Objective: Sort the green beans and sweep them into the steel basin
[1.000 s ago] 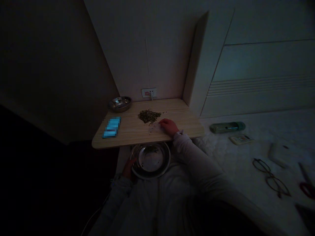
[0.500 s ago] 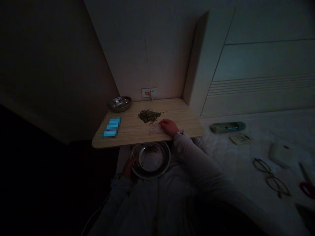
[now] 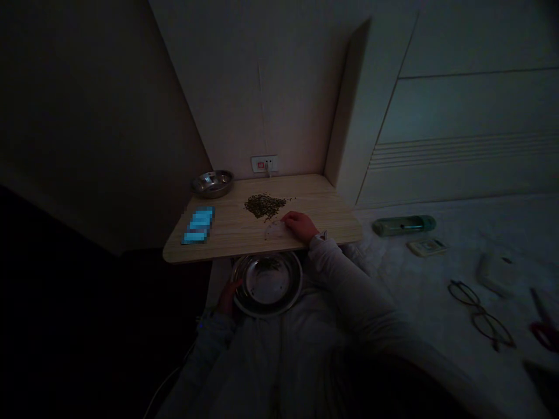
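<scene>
Left fingers [image 3: 237, 284] hold a metal basin [image 3: 267, 298] containing dark specks [image 3: 253, 290]

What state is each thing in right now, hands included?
Left hand: gripping the large bowl.
Right hand: pinching the clear plastic piece.
Large bowl: opening upward, dark specks inside.
Seed pile: loose, spread on the table.
Small bowl: upright.
Phone: flat, screen lit.
Plug: in the wall socket.
Bottle: lying on its side.
Glasses: lying down; folded or not, unclear.
Scissors: open or shut, unclear.
</scene>
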`<action>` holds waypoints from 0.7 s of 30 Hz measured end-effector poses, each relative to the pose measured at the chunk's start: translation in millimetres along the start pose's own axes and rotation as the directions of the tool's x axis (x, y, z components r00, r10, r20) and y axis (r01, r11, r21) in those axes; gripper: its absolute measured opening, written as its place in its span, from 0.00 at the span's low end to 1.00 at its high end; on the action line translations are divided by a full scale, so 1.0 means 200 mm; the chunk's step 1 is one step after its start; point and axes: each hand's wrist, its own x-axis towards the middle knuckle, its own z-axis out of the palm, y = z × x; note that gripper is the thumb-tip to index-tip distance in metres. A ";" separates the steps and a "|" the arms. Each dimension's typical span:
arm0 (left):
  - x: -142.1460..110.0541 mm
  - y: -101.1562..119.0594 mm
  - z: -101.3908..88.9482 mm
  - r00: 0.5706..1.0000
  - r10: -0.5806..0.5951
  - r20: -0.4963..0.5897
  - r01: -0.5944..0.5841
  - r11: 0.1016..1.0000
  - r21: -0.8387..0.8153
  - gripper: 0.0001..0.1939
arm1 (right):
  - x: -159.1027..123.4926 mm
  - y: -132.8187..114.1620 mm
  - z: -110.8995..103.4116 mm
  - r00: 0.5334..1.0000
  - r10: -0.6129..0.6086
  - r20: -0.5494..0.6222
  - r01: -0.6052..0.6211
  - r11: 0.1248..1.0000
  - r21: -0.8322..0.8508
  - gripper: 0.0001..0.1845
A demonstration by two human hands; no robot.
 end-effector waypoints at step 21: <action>-0.02 0.00 0.01 1.000 -0.006 -0.029 0.006 1.000 -0.004 0.05 | 0.02 0.04 0.01 0.999 -0.031 -0.010 0.031 1.000 0.003 0.10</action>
